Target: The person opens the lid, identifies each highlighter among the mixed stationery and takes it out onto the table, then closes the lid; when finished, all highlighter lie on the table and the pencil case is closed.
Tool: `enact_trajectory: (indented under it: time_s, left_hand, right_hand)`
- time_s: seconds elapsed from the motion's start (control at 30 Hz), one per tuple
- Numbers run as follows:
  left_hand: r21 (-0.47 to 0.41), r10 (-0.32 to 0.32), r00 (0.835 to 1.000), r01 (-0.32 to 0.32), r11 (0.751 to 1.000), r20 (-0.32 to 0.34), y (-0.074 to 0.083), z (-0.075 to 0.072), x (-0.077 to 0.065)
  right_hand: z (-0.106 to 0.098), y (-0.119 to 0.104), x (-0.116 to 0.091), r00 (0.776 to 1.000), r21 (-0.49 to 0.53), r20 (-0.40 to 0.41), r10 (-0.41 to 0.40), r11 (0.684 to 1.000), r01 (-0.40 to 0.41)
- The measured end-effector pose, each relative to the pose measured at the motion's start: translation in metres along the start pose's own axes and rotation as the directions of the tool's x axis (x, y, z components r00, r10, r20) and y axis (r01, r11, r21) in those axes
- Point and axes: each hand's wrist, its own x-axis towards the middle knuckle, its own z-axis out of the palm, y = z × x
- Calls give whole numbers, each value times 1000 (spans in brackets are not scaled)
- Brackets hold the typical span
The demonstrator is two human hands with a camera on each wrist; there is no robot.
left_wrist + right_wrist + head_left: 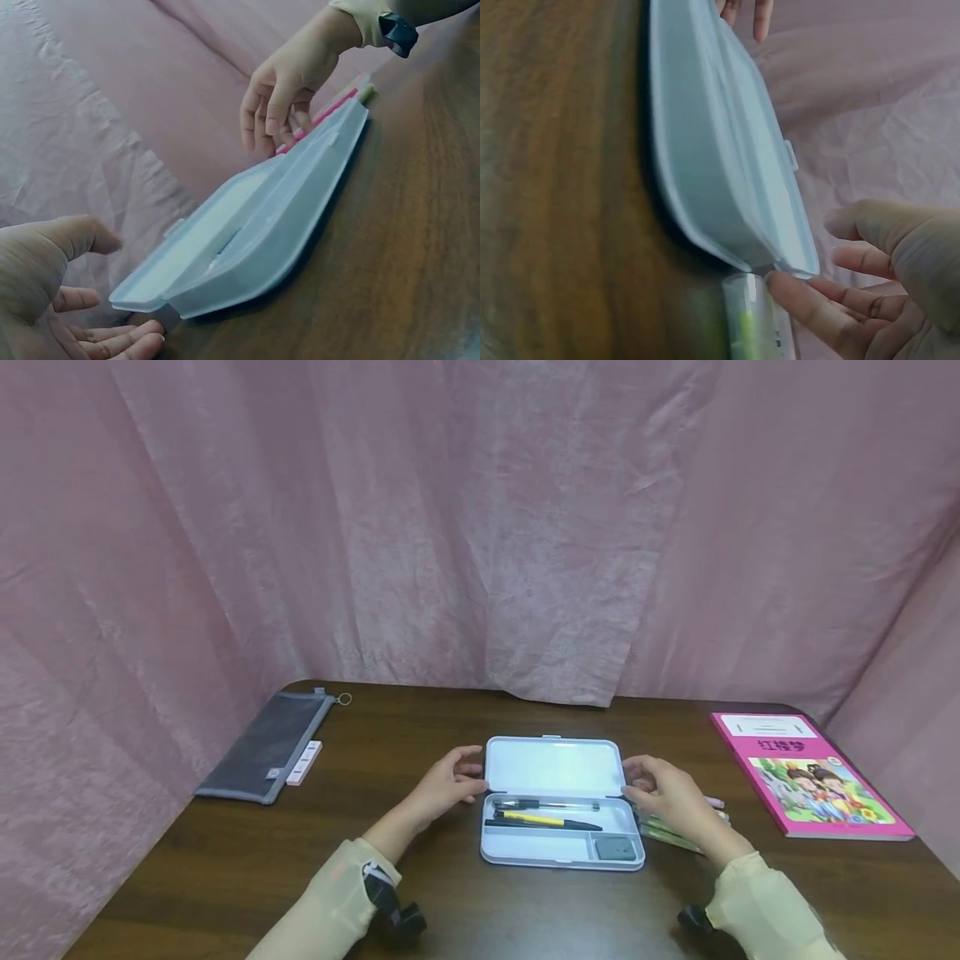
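A white pencil case (562, 857) lies unfolded on the table, its lid (553, 766) tipped back. Inside are a clear pen with a dark end (547, 805), a yellow and black pen (547, 820) and a grey eraser (615, 849) in the small right compartment. My left hand (447, 785) is beside the case's left side, fingers loosely bent, thumb raised in the left wrist view. On the other side, my right hand (663, 793) has its fingertips at the hinge corner, as the right wrist view shows. Neither hand grips anything.
Green-tinted clear packets (671, 835) lie partly beneath my right hand. A pink book (813, 777) is at the right. At the left are a grey mesh pouch (262, 747) with a zip ring and a small white box (303, 763). Pink curtains (480, 527) hang behind the table (420, 710).
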Motion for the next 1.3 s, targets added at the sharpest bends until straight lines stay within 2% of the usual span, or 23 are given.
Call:
enact_trajectory:
  time_s: [0.2,0.67,1.3]
  left_hand:
    - [0,0,1000,0,1000,-5,-4,3,1]
    - [144,61,998,-58,988,-18,-7,10,-3]
    - [82,92,993,-86,993,-77,-15,17,-1]
  right_hand:
    - [4,-2,-2,998,-51,-55,-36,998,33]
    - [13,-2,-2,993,-84,-99,-59,995,51]
    - [19,3,-4,994,-98,-103,-24,995,13]
